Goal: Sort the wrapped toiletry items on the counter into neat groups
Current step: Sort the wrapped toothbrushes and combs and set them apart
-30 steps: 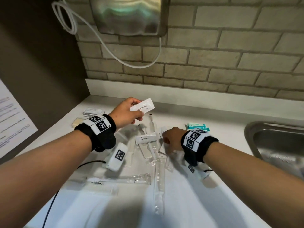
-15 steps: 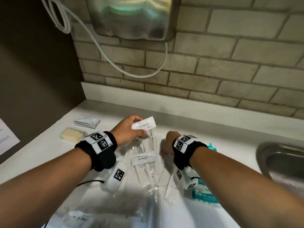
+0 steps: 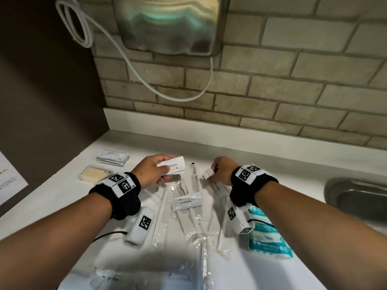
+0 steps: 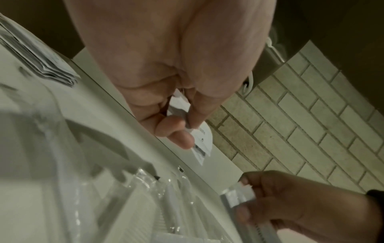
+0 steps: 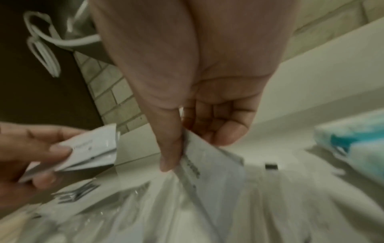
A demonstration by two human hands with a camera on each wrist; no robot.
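Left hand: your left hand [image 3: 151, 171] pinches a white toothpaste sachet [image 3: 174, 167] between thumb and fingers, lifted off the counter [image 3: 62, 197], just left of centre in the head view; the left wrist view shows more than one flat white sachet in that pinch [image 4: 202, 139].
Right hand: your right hand [image 3: 222, 170] sits right of centre, thumb and fingers closed on the end of another white sachet [image 5: 209, 157], which hangs down to the pile below.
Gap between the hands: the two hands are near each other but apart, a clear-wrapped toothbrush [image 3: 195, 181] lying on the counter between them.
Loose pile: below the hands, in the lower middle of the frame, clear-wrapped toothbrushes overlap each other, and a third sachet printed "Toothpaste" [image 3: 186, 203] lies on top of them.
Sorted at the left: a stack of flat white packets [image 3: 113, 158] and a pale yellow wrapped bar [image 3: 94, 174] lie side by side in the left middle of the frame.
Teal pack: a teal and white wrapped pack [image 3: 268, 237] lies under your right forearm, lower right.
Sink: a steel sink rim [image 3: 335, 185] shows at the right edge.
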